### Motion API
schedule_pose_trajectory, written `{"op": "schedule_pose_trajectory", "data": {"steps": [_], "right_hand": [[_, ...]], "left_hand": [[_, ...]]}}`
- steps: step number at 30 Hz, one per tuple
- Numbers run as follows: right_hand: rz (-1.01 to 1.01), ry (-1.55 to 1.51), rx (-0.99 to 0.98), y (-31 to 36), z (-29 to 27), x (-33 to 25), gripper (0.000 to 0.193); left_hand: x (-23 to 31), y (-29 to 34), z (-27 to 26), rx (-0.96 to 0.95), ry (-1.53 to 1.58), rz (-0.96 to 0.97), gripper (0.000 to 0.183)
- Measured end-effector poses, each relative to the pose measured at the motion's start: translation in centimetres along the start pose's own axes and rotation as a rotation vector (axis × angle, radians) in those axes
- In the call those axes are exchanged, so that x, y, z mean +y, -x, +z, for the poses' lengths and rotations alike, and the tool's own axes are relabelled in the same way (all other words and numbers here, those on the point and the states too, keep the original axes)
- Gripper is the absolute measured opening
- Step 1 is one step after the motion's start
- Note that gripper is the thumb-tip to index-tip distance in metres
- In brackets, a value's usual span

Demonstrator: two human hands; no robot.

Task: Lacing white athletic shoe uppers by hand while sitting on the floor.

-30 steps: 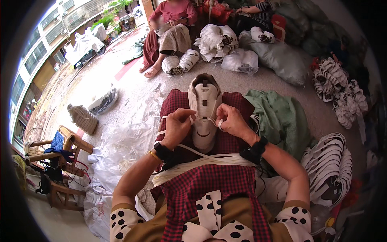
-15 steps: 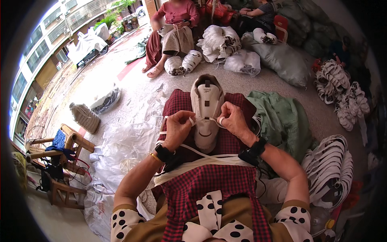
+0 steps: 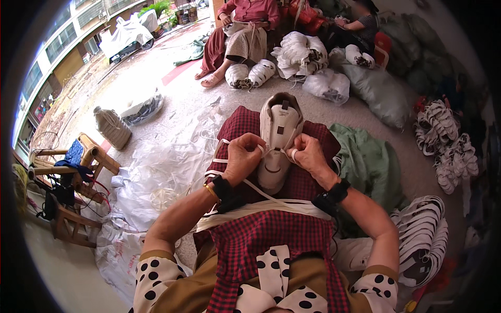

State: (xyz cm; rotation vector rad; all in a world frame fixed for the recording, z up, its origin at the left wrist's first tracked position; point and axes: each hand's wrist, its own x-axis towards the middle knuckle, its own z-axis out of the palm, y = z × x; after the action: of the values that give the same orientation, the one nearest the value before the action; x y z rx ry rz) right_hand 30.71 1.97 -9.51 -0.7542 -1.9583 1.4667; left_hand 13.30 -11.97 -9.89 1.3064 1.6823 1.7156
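Observation:
A cream sneaker [image 3: 282, 130] lies on my lap, its toe pointing toward me; I cannot tell whether it has a sole. White shoelace [image 3: 276, 151] crosses its lowest eyelets. My left hand [image 3: 243, 156] is closed in a pinch on the lace at the shoe's left side. On the opposite side, my right hand [image 3: 310, 159] pinches the lace too, with a white loop around a finger. Below the toe, a bundle of long cream laces [image 3: 261, 209] lies across my red-and-black checked apron [image 3: 276, 235].
Stacked white shoe uppers [image 3: 421, 235] stand at my right beside green cloth [image 3: 365, 161]. Clear plastic sheeting [image 3: 156, 182] spreads over the floor at left, near a bamboo stool [image 3: 94, 161]. Two people sit ahead, among shoe bundles [image 3: 300, 55] and a grey sack [image 3: 376, 94].
The view has shifted, so the shoe and both hands appear farther right. My two hands still pinch the lace on either side of the shoe. The seated person's hands ahead have moved apart.

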Motion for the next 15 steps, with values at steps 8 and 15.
{"op": "schedule_pose_trajectory", "data": {"steps": [8,15], "right_hand": [[0.039,-0.111,-0.053,0.0,0.0,0.3,0.021],[-0.156,0.274,-0.008,0.2,-0.7,0.0,0.017]], "left_hand": [[0.7,-0.2,0.7,0.045,-0.146,0.005,0.01],[1.8,-1.4,0.7,-0.039,-0.361,0.197,0.02]]}}
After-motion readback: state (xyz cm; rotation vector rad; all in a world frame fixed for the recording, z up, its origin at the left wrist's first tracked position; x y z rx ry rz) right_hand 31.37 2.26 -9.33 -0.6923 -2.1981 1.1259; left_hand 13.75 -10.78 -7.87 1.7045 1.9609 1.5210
